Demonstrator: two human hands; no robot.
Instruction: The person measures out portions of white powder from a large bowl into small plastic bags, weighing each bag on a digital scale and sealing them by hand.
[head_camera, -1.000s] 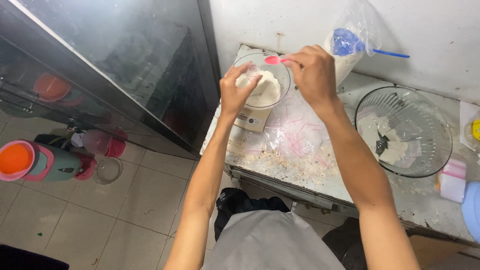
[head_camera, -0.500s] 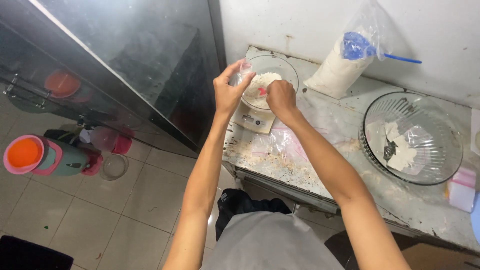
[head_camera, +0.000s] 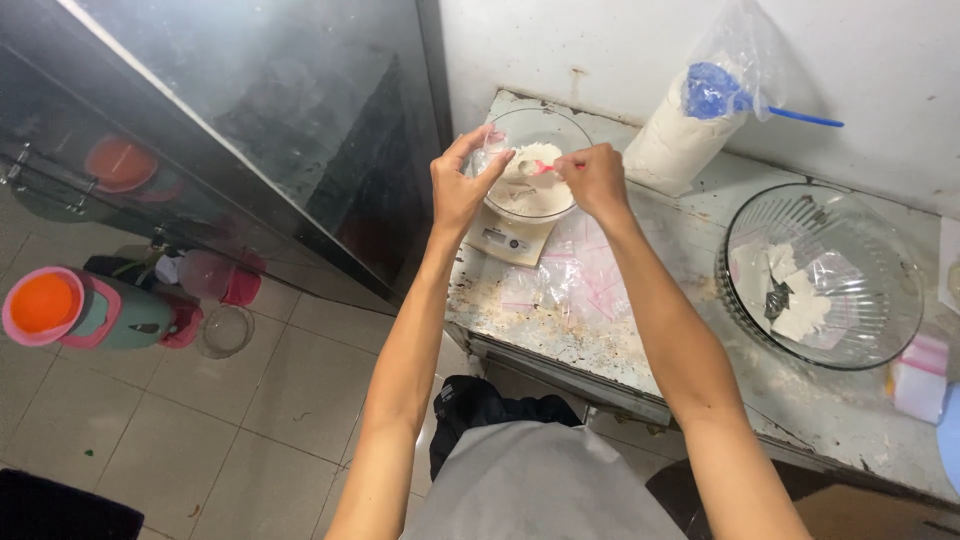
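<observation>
with your left hand pinching the small clear bag open over the glass bowl on the scale, keep your right hand, closed on the pink spoon, level so the powder tips in cleanly.

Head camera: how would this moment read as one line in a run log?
left hand: pinching small clear bag | right hand: holding pink spoon of white powder | both over glass bowl on scale
</observation>
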